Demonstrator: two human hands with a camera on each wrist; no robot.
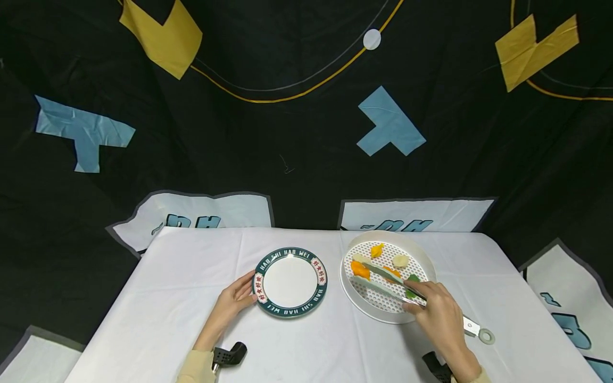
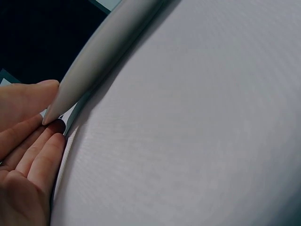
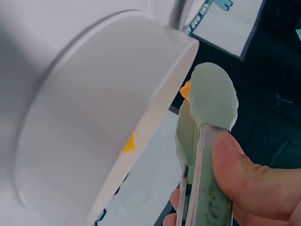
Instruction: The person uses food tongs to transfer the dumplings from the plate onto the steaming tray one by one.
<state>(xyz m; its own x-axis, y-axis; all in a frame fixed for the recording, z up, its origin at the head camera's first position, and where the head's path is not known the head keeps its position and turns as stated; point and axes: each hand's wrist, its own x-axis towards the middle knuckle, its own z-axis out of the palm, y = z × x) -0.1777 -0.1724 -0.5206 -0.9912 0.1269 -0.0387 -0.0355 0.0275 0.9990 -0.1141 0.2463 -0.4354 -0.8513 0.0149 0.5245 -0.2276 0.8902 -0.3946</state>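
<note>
My left hand pinches the left rim of a round white plate with a green lettered border. In the left wrist view, the thumb lies on one side of the plate's rim, fingers on the other. My right hand grips tongs with pale green tips, held over a round white perforated basket. Between the tips shows an orange piece; whether they squeeze it I cannot tell. Around it lie a yellow piece, a pale slice and a green piece.
A white cloth covers the table under the plate and basket. Behind the far edge hangs a black backdrop with blue and yellow shapes. The tongs' ring end sticks out beyond the right hand.
</note>
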